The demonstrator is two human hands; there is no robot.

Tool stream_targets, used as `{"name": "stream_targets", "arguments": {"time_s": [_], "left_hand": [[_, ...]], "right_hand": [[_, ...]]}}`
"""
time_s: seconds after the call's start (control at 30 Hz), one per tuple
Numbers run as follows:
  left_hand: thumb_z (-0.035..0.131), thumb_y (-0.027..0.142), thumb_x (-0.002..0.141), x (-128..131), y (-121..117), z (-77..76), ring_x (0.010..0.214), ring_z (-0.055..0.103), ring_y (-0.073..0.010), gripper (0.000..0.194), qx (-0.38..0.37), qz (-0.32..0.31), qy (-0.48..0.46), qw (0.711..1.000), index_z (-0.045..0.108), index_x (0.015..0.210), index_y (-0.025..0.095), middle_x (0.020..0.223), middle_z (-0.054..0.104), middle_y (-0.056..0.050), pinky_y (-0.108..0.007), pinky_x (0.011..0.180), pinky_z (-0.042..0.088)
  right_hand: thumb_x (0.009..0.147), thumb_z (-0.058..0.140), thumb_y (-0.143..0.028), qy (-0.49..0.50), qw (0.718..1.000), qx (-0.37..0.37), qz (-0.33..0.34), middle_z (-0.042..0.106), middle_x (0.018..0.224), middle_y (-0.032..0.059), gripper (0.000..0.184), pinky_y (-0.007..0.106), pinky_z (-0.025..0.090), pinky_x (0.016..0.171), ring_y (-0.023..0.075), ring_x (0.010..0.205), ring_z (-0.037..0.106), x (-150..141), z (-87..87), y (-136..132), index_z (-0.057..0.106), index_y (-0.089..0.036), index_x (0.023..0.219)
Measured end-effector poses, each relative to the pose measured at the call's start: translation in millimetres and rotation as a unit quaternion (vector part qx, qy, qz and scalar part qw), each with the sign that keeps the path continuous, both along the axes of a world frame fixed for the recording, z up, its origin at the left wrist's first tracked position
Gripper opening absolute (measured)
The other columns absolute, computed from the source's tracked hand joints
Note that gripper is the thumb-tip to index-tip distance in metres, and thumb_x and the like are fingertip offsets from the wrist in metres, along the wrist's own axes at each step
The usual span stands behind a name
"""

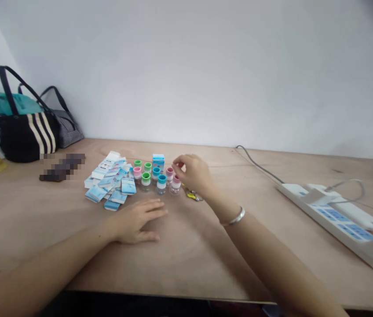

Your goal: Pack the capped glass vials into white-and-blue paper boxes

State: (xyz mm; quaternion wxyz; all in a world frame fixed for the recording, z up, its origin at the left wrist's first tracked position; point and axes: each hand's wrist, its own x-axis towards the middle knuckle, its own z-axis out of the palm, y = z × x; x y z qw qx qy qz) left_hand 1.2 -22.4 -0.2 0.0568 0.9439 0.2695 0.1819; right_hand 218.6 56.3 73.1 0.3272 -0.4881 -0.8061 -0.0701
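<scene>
My left hand lies flat on the wooden table with its fingers spread and nothing in it. In front of it stand several small clear bottles with coloured tops: green, blue and pink. My right hand is raised at the right end of this group, thumb and fingers curled into a pinch. Its fingertips are close to a dark-pink-topped bottle; what they hold, if anything, cannot be made out. A blue-and-white small box stands upright behind the bottles.
Flattened blue-and-white cartons are heaped left of the bottles. A yellow-and-metal small item lies below my right hand. Power strips with cables sit on the right. A black bag and a pixelated dark object are at the left.
</scene>
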Motion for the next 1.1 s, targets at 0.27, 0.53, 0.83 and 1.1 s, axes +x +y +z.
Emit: {"name": "stream_targets", "arguments": {"time_s": [0.27,0.53,0.83,1.1], "left_hand": [[0.058,0.049,0.081,2.5,2.1,-11.8,0.135,0.033,-0.0282,0.063,-0.079,-0.004,-0.005,0.997,0.04,0.137,0.026,0.145,0.038,-0.01,-0.049,0.111,0.028],[0.061,0.048,0.079,3.6,1.6,-11.7,0.134,0.034,-0.0284,0.064,-0.08,-0.006,-0.02,0.997,0.042,0.136,0.027,0.144,0.039,-0.01,-0.049,0.112,0.027],[0.059,0.049,0.08,3.1,-0.6,-12.5,0.134,0.034,-0.0289,0.066,-0.104,0.013,-0.018,0.994,0.037,0.138,0.025,0.144,0.039,-0.011,-0.049,0.111,0.029],[0.074,0.043,0.066,4.0,4.8,-13.4,0.112,0.056,-0.0295,0.089,-0.1,0.125,-0.214,0.964,0.024,0.136,0.02,0.124,0.053,-0.016,-0.047,0.09,0.049]], "right_hand": [[0.068,0.066,-0.011,-0.072,0.98,-0.179,0.04,0.064,0.117,0.0082,0.045,0.026,0.046,0.082,0.0204,0.1,0.061,-26.5,9.8,79.8,0.062,-0.017,0.112],[0.06,0.075,-0.019,-0.049,0.974,-0.219,0.045,0.069,0.087,0.0042,0.033,0.023,0.046,0.063,0.0174,0.074,0.063,-35.7,0.0,98.5,0.066,-0.015,0.092],[0.069,0.069,-0.033,0.232,0.969,-0.003,0.083,0.061,0.097,0.0067,0.045,0.028,0.047,0.069,0.0153,0.077,0.056,0.5,14.3,33.8,0.052,-0.016,0.107],[0.069,0.072,-0.035,0.137,0.924,-0.198,0.296,0.061,0.078,0.0013,0.04,0.026,0.047,0.065,0.0126,0.066,0.055,17.5,-18.5,-43.2,0.056,-0.017,0.1]]}}
